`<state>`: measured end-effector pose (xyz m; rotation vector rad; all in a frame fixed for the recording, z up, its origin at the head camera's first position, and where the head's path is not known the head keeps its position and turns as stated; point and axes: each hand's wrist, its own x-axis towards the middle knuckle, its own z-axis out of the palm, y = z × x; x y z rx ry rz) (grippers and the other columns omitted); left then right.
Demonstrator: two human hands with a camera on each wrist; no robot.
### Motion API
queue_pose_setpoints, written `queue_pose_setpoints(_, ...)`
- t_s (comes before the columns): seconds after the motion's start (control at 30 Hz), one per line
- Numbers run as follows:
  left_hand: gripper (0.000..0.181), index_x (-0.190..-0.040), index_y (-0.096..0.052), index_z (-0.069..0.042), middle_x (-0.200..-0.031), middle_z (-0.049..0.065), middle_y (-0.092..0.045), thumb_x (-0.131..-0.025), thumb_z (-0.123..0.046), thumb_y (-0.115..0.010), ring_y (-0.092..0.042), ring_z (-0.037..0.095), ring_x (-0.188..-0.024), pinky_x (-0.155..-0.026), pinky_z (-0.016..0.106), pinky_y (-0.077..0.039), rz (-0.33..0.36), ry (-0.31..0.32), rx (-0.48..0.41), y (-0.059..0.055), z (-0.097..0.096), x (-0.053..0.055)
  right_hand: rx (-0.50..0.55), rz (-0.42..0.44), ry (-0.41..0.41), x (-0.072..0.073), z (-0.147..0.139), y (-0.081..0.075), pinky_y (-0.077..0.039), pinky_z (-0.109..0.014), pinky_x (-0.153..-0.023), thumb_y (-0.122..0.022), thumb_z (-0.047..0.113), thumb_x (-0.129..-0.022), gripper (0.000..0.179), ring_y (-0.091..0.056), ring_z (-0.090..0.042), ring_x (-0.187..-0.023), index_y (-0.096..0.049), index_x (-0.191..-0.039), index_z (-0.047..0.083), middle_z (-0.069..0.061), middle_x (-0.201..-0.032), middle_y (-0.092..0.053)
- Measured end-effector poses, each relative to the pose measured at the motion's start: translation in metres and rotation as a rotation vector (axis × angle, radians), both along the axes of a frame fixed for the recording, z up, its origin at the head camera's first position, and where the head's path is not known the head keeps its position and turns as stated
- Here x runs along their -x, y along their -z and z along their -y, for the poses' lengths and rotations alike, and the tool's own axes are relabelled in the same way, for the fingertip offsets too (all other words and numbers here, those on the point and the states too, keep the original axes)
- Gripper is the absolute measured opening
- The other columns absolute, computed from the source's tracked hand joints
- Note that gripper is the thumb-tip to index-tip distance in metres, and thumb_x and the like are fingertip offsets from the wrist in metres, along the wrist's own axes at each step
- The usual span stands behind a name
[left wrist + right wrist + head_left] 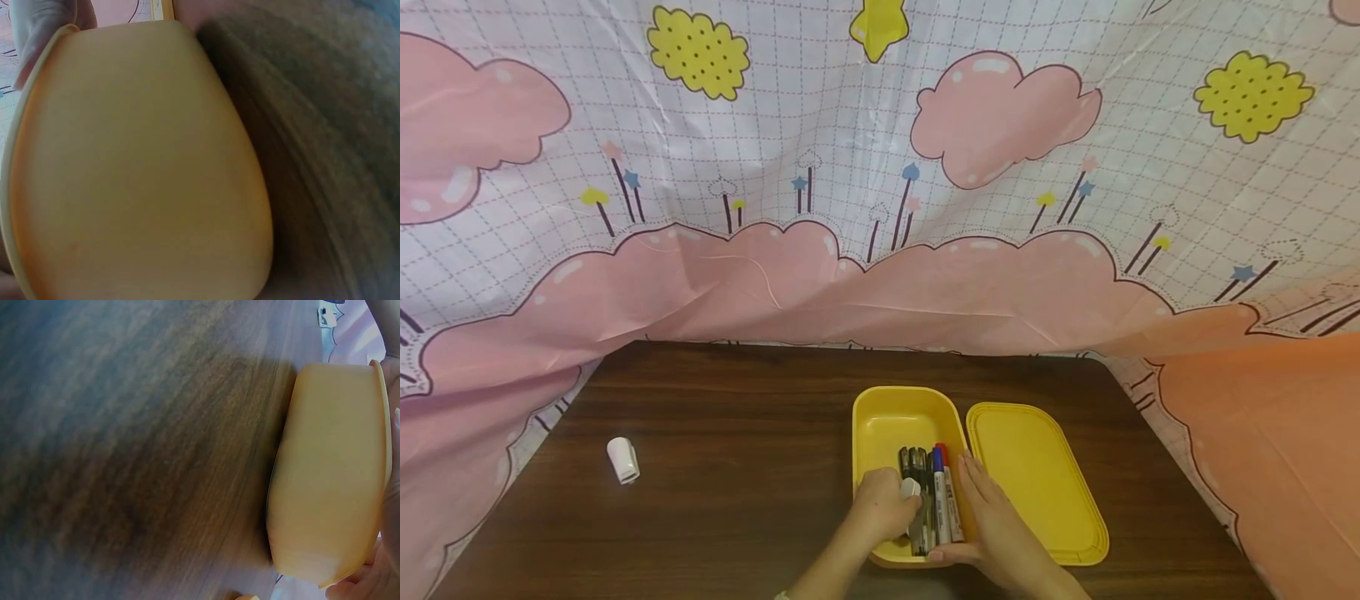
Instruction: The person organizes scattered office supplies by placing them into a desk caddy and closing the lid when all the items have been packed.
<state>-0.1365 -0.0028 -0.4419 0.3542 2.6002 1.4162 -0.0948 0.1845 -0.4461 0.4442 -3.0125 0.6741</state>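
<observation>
A yellow box [880, 404] stands uncovered on the table. My left hand [880, 504] reaches into its near left part, fingers curled round a small white object [911, 487] with a rounded end; most of that object is hidden by the hand. Beside it lie several dark pens [917, 458], a blue-capped marker [940, 492] and a red-capped marker [954, 508]. My right hand [996, 525] rests along the box's right rim with fingers straight, its thumb over the near edge. In both wrist views the box's outer wall [144, 156] fills much of the picture.
Right of the box, close beside it, lies a flat yellow lid [1037, 475]. A small white object [622, 460] lies on the far left of the dark wooden table [737, 467]. Behind the table hangs a patterned cloth [820, 292], which also drapes both sides.
</observation>
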Motion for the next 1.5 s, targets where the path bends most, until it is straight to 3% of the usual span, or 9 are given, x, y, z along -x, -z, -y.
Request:
queue_pose_setpoints(0.37, 0.031, -0.057, -0.054, -0.007, -0.052, -0.004, -0.044, -0.079, -0.014, -0.075, -0.039, 0.01, -0.048, -0.038, 0.019, -0.028, 0.056, -0.021, -0.042, -0.0001, -0.0004, 0.0004, 0.008, -0.001, -0.003, 0.0002, 0.0001, 0.0002, -0.029, -0.059, -0.111, -0.073, 0.065, -0.066, 0.12, -0.027, -0.045, -0.143, -0.025, -0.149, -0.006, -0.026, -0.157, -0.022)
queue_pose_setpoints(0.63, 0.023, -0.078, -0.067, 0.002, -0.072, 0.007, -0.066, -0.076, -0.018, -0.079, -0.059, 0.015, -0.066, -0.055, 0.028, -0.05, -0.004, -0.085, -0.059, -0.0035, 0.0009, 0.002, 0.013, 0.006, -0.002, 0.0004, 0.001, -0.001, -0.028, -0.059, -0.112, -0.076, 0.061, -0.066, 0.119, -0.026, -0.044, -0.143, -0.024, -0.149, -0.006, -0.025, -0.158, -0.021)
queue_pose_setpoints(1.5, 0.027, -0.085, -0.068, 0.001, -0.076, 0.004, -0.067, -0.074, -0.019, -0.081, -0.06, 0.013, -0.069, -0.059, 0.028, -0.051, 0.028, -0.09, -0.104, -0.0061, 0.0073, 0.004, 0.016, 0.0, -0.006, -0.0001, 0.0008, -0.0013, -0.028, -0.06, -0.112, -0.076, 0.062, -0.066, 0.119, -0.026, -0.044, -0.144, -0.024, -0.149, -0.006, -0.026, -0.158, -0.02)
